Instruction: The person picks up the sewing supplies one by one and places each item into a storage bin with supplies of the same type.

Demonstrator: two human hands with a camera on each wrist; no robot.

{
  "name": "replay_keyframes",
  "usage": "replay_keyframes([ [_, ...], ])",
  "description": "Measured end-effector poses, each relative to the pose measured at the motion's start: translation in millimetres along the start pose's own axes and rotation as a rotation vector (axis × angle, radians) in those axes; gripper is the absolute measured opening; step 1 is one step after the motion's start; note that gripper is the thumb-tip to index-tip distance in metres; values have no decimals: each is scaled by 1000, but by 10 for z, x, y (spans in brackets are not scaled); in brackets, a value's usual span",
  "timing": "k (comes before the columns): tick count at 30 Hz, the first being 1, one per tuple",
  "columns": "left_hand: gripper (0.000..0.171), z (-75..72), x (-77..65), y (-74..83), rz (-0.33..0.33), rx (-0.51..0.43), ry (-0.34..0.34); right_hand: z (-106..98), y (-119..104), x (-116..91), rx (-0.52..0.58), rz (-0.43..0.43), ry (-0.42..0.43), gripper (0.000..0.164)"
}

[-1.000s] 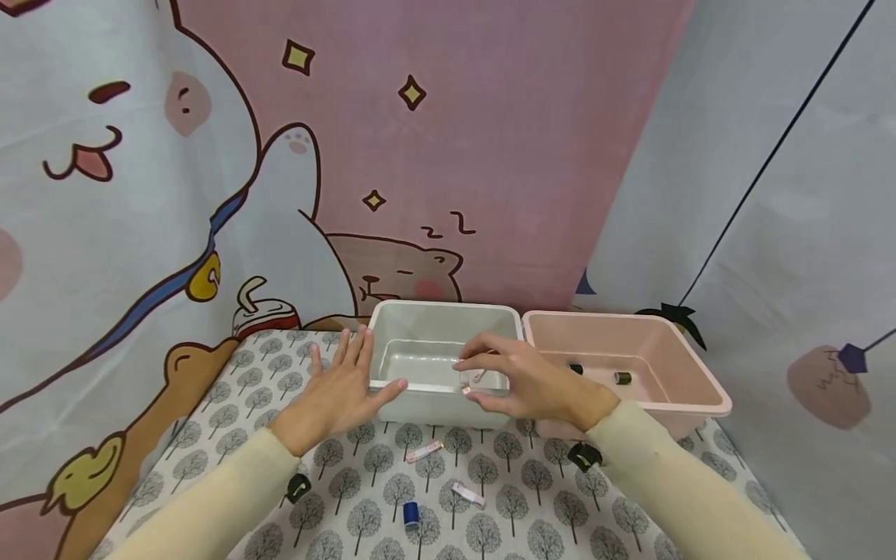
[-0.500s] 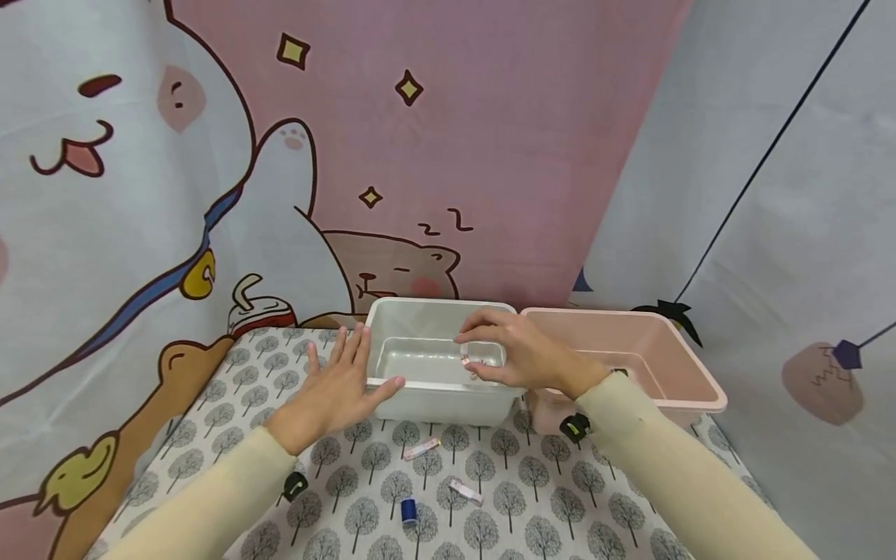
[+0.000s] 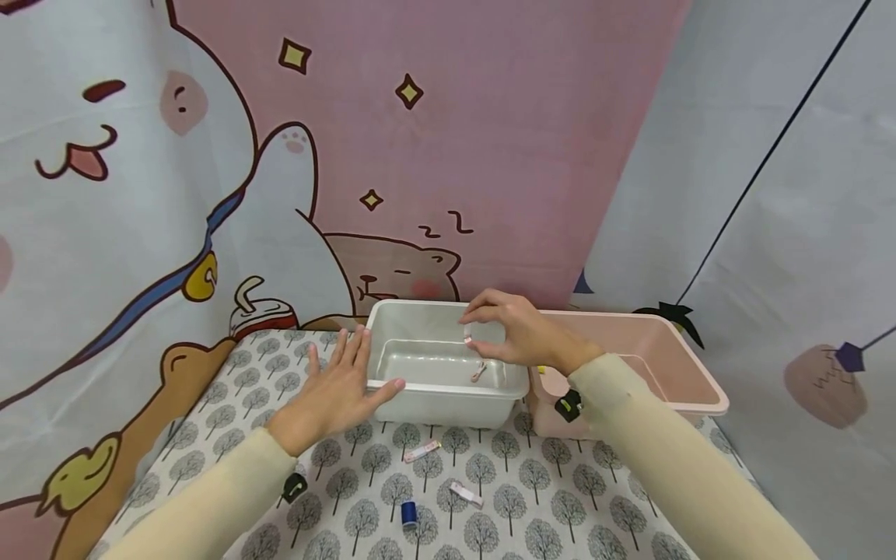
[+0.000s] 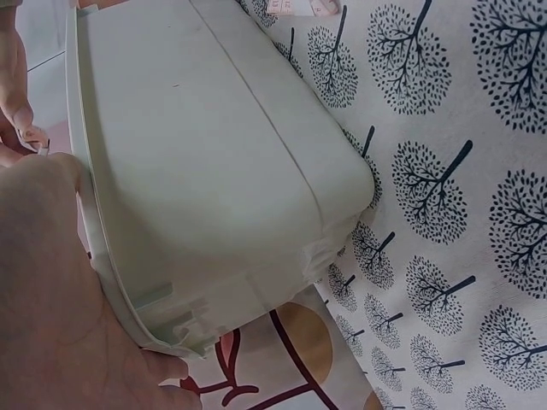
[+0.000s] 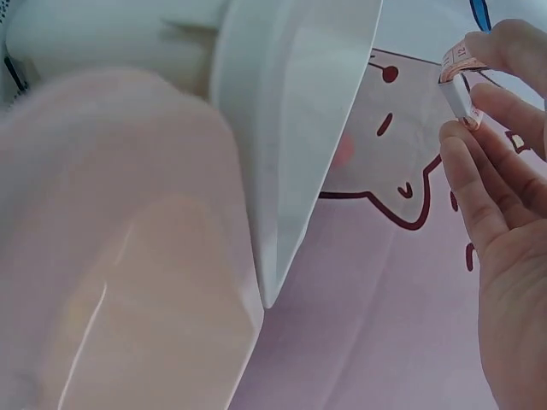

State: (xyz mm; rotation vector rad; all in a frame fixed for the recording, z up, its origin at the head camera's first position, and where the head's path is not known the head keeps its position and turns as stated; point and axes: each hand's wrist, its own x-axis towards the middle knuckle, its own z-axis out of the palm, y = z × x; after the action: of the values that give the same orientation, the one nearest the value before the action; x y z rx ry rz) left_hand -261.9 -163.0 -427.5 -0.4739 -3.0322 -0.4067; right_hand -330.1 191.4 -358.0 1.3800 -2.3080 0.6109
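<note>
While the left hand rests against the white tub with its fingers spread, the right hand pinches a small folded tape between its thumb and fingertips, up above that tub. Inside the tub lies 1 small strip. The pink tub sits just beside. In front, 2 pale tapes and a blue spool are on the tree cloth
</note>
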Motion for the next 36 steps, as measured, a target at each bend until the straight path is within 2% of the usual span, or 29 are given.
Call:
replay_keyframes([
  [18,125,-10,16,-5,-1,0,-5,33,268,205,-9,174,-88,30],
  [30,125,-10,9,-2,-7,-3,-2,64,386,263,-20,206,-113,31],
  [36,125,-11,5,-3,-8,-1,-5,42,358,260,-32,342,-226,47],
])
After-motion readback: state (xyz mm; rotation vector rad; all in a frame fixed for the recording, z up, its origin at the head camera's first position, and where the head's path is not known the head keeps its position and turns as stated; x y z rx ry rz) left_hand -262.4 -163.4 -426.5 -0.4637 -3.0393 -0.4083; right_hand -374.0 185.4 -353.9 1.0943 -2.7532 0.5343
